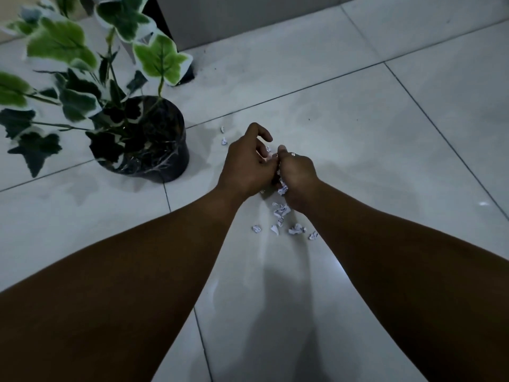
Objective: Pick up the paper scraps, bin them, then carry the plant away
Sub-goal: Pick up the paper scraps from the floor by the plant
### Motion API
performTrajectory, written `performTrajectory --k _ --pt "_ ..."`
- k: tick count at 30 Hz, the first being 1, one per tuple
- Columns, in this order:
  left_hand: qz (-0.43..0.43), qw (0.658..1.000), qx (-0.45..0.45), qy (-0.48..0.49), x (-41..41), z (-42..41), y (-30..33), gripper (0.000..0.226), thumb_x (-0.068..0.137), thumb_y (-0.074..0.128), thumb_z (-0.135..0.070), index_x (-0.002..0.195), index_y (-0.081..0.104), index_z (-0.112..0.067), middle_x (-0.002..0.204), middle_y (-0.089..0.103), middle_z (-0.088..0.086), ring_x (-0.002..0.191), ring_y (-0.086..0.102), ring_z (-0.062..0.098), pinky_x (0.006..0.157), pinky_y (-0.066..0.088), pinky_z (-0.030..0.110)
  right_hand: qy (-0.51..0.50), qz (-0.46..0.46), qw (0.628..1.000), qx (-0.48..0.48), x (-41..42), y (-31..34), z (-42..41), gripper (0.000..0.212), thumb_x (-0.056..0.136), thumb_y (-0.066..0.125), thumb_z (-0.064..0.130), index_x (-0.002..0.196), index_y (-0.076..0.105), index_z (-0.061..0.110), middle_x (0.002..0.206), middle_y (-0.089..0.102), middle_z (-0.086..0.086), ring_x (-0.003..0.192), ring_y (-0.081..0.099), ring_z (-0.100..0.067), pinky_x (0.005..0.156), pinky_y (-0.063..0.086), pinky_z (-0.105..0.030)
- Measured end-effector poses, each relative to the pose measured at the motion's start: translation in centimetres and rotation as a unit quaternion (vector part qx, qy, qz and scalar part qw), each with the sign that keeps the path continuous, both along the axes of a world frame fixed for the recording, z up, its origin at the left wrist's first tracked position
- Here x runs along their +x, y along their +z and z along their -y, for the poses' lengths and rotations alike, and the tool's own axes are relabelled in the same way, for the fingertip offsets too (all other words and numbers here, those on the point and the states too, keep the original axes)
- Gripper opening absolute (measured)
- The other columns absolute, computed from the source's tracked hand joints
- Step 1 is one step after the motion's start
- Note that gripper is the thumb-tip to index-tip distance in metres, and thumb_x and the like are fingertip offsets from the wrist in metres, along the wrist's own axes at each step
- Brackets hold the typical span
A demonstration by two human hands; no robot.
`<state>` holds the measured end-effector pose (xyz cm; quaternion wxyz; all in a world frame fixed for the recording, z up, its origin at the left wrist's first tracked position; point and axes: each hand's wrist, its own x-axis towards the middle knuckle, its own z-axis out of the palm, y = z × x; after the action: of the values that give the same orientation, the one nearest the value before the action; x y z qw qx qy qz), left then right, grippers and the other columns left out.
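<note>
Both of my hands hover together low over a white tiled floor. My right hand (298,175) is curled round a bunch of white paper scraps, which poke out at its top and underside. My left hand (245,164) lies against it with loosely curled fingers, its fingertips at the scraps; whether it holds any is hidden. Several more paper scraps (281,213) lie on the floor below my hands, and two small scraps (223,141) lie beyond my left hand. A leafy plant in a black pot (170,150) stands on the floor to the left.
A grey cabinet or wall base (248,17) rises at the back, with a dark gap beside it behind the plant's leaves (60,42). Pale floor tiles (385,133) stretch to the right. No bin is in view.
</note>
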<state>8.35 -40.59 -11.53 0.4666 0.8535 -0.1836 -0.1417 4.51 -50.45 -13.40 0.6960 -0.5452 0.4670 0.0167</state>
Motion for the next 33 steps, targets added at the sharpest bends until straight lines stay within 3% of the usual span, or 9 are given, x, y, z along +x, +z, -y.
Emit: performTrajectory --k 4,8,13,16,19,23,26,29,33 --pt "0.009 0.996 0.022 0.083 1.5 -1.1 -0.6 0.013 0.081 0.068 -0.019 0.093 0.063 -0.018 0.076 0.062 -0.003 0.062 0.056 0.005 0.062 0.044 0.015 -0.042 0.014 0.999 0.026 -0.3 0.0 -0.3 0.037 0.099 0.052 0.029 0.070 0.052 0.006 0.055 0.046 -0.008 0.038 0.042 -0.018 0.040 0.032 -0.022" --pt "0.130 0.973 0.175 0.079 3.7 -2.0 -1.4 0.022 0.080 0.058 -0.011 0.101 0.061 -0.017 0.109 0.058 0.009 0.100 0.057 0.025 0.082 0.050 0.038 -0.054 0.006 0.998 0.035 -0.7 -0.2 -1.1 0.036 0.099 0.053 0.031 0.073 0.049 0.006 0.054 0.041 -0.007 0.038 0.037 -0.018 0.036 0.028 -0.016" --pt "0.122 0.927 0.354 -0.011 7.2 -1.7 -1.3 0.065 0.082 0.055 -0.002 0.144 0.038 -0.011 0.149 0.031 0.014 0.134 0.032 0.036 0.105 0.041 0.046 -0.051 0.001 0.998 0.022 -1.2 -0.6 -1.0 0.041 0.098 0.052 0.036 0.067 0.043 0.011 0.050 0.038 -0.005 0.036 0.034 -0.017 0.038 0.028 -0.017" --pt "0.137 0.900 0.400 -0.108 8.2 -1.4 -1.8 0.047 0.083 0.054 -0.004 0.130 0.054 -0.004 0.140 0.043 0.021 0.129 0.041 0.039 0.104 0.042 0.044 -0.028 0.001 0.999 -0.041 -1.3 -1.2 -0.2 0.046 0.098 0.049 0.039 0.059 0.044 0.014 0.046 0.043 -0.003 0.037 0.041 -0.019 0.044 0.034 -0.025" --pt "0.191 0.905 0.372 -0.082 7.3 -1.2 -1.8 0.026 0.082 0.057 0.002 0.104 0.070 0.001 0.115 0.061 0.024 0.111 0.057 0.040 0.093 0.047 0.038 -0.038 0.002 0.995 -0.091 -1.3 -1.7 0.6 0.053 0.098 0.046 0.040 0.053 0.045 0.014 0.038 0.044 -0.001 0.035 0.044 -0.023 0.046 0.036 -0.027" --pt "0.131 0.952 0.274 0.038 6.3 -1.7 -3.0 0.029 0.079 0.059 0.006 0.098 0.077 -0.006 0.099 0.071 0.010 0.103 0.065 0.031 0.092 0.046 0.025 -0.036 0.001 0.992 -0.121 -1.5 -2.1 1.1 0.054 0.098 0.043 0.042 0.050 0.044 0.015 0.039 0.045 -0.004 0.036 0.047 -0.025 0.052 0.038 -0.031" --pt "0.069 0.975 0.173 0.122 5.5 -1.8 -3.4 0.024 0.084 0.062 -0.002 0.098 0.078 -0.014 0.103 0.074 0.006 0.107 0.065 0.022 0.088 0.035 0.007 -0.032 -0.003 0.992 -0.124 -1.7 -2.0 1.1 0.051 0.096 0.043 0.043 0.053 0.047 0.015 0.040 0.047 -0.005 0.036 0.046 -0.025 0.053 0.039 -0.031" --pt "0.069 0.987 0.098 0.109 4.6 -1.6 -3.2 0.023 0.084 0.061 -0.001 0.097 0.077 -0.012 0.097 0.075 0.007 0.097 0.068 0.018 0.076 0.032 -0.006 -0.026 -0.005 0.991 -0.131 -2.0 -1.9 1.1 0.051 0.096 0.042 0.043 0.054 0.045 0.015 0.042 0.047 -0.005 0.034 0.045 -0.024 0.055 0.038 -0.032" --pt "0.144 0.980 0.118 0.074 3.7 -1.6 -2.7 0.030 0.093 0.051 -0.008 0.113 0.073 -0.011 0.108 0.072 0.013 0.105 0.065 0.026 0.092 0.041 0.018 -0.021 -0.003 0.989 -0.149 -2.3 -1.7 1.5 0.051 0.095 0.041 0.042 0.052 0.044 0.015 0.043 0.047 -0.008 0.037 0.047 -0.026 0.059 0.041 -0.034"
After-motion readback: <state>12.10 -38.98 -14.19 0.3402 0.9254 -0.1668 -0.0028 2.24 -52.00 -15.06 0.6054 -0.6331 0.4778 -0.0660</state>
